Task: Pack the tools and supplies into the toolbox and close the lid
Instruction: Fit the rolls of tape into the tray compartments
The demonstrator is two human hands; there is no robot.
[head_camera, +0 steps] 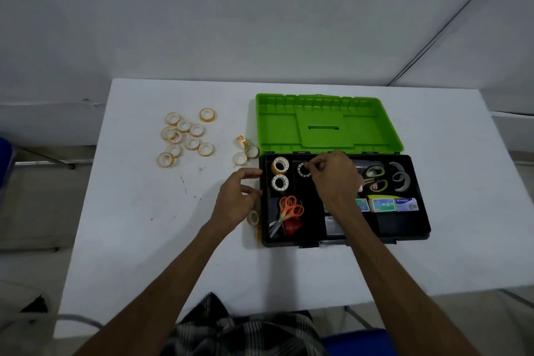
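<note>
A white table point(138, 211) stands against a pale grey wall point(231, 9), its top marked with a few dark specks, and grey floor shows on both sides. On it the toolbox point(422, 211) lies open, right of centre, its green lid point(326, 124) tipped back toward the wall. The black tray holds two tape rolls point(279, 173) in the far-left compartment, orange scissors point(290, 209) below them, green-handled scissors point(375, 178) and small boxes point(384, 205) to the right. The right hand point(335, 176) reaches over the tray, thumb and fingertips pinching a tape roll point(303, 170) in the next compartment. The left hand point(235, 199) hovers at the box's left wall, fingers loosely spread and curved, holding nothing. A cluster of loose tape rolls point(185, 137) lies well apart on the left half of the table, and three more point(245, 150) sit just beside the lid's hinge corner.
</note>
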